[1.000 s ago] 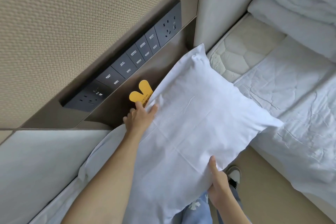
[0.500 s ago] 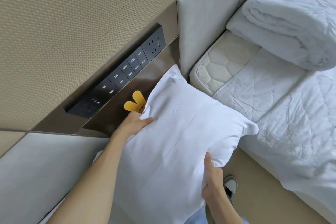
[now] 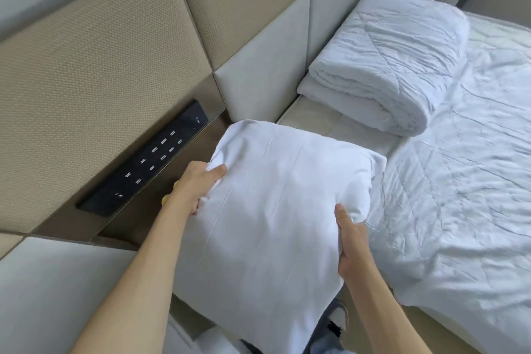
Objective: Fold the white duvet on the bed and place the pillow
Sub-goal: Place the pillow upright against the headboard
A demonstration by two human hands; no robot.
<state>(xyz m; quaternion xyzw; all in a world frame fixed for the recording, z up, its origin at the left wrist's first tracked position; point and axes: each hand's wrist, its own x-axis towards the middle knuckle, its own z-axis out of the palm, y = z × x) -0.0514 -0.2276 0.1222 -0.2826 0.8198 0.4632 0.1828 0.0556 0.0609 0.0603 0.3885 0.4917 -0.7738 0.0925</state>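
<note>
Now I'm holding the pillow [image 3: 275, 210] up beside the bed [image 3: 474, 195], left hand [image 3: 198, 187] and right hand [image 3: 352, 241] curled into opposite edges, and it looks soft, light, best gripped at the sides.

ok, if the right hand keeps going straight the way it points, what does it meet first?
Probably the folded duvet. The right hand grips the pillow and points up-frame toward it; depth unclear.
</note>
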